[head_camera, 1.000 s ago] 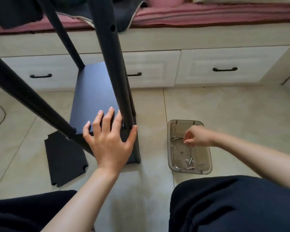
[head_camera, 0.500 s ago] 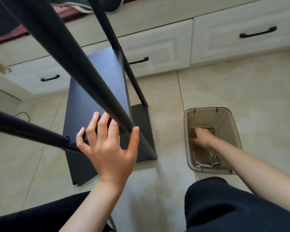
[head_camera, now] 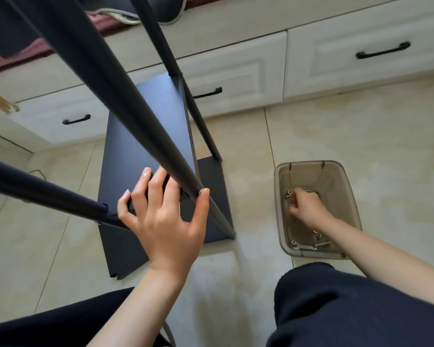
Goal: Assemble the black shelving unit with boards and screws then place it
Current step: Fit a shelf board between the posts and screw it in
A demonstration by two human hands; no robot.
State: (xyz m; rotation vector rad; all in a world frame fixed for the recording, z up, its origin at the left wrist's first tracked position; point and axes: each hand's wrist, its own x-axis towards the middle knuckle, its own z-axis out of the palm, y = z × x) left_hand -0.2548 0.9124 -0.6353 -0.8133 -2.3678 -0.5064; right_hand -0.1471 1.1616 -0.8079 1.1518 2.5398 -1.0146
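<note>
The black shelving unit stands on the tiled floor, its black poles [head_camera: 125, 101] slanting up past the camera. A black shelf board [head_camera: 148, 136] sits between the poles. My left hand [head_camera: 161, 216] holds the near edge of that board, fingers on top and thumb against the front right pole. A translucent grey box [head_camera: 353, 214] stands on the floor to the right with several silver screws [head_camera: 320, 242] and a small wrench [head_camera: 303, 247] in it. My right hand [head_camera: 305, 207] is inside the box with fingers curled among the screws; what they pinch is hidden.
A loose black board [head_camera: 120, 249] lies flat on the floor under the unit. White drawers [head_camera: 236, 71] with black handles line the back wall. My dark-clad knees fill the bottom of the view. A thin cable [head_camera: 39, 172] lies at the far left.
My right hand went from the box's rim down into it among the screws. The view tipped downward and closer. My left hand kept its hold on the shelf board.
</note>
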